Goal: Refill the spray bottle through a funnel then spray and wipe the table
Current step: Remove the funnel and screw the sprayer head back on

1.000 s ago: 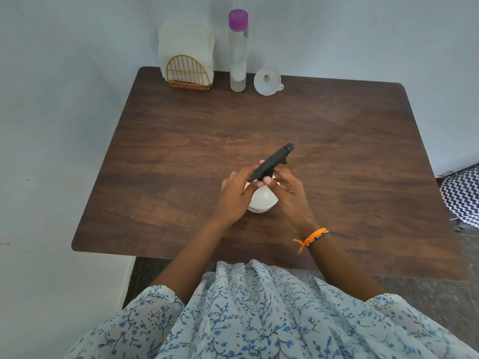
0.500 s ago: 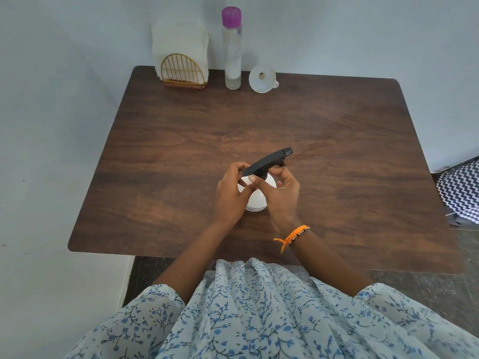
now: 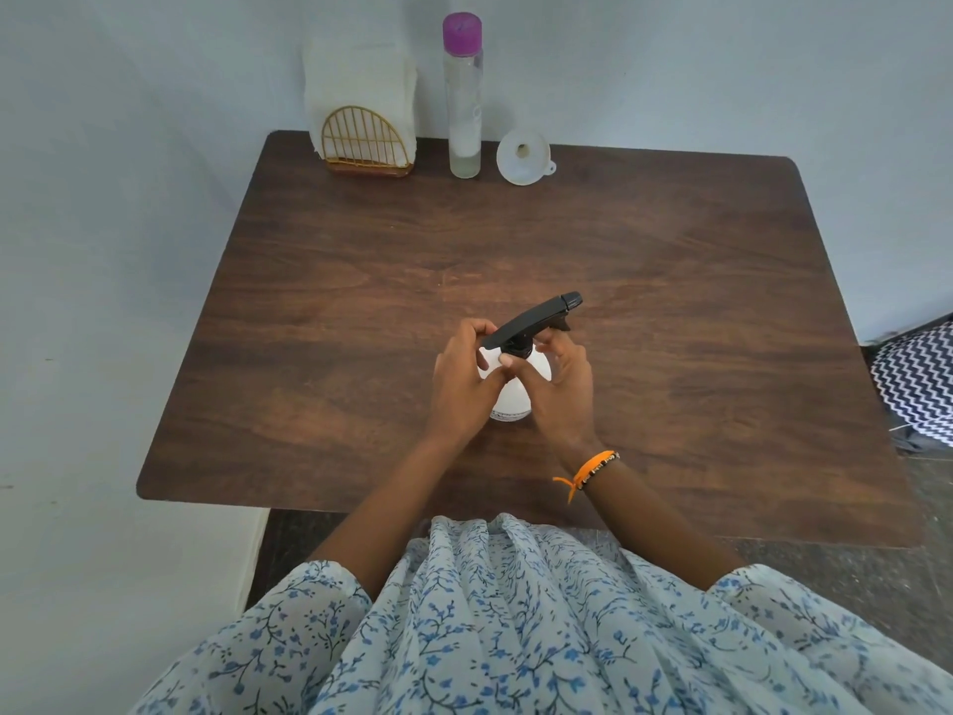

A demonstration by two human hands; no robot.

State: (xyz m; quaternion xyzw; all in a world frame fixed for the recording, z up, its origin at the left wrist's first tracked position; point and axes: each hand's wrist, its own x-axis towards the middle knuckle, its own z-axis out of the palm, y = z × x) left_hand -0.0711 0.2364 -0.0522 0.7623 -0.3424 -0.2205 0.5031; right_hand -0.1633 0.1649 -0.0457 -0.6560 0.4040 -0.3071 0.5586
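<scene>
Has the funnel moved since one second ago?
No. The funnel stays at the table far edge, just right of the purple-capped bottle.

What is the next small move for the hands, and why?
Probably keep unscrewing the black sprayer head: the right hand pinches its collar, the left hand grips the white spray bottle, and the funnel waits unused at the table's far edge.
</scene>
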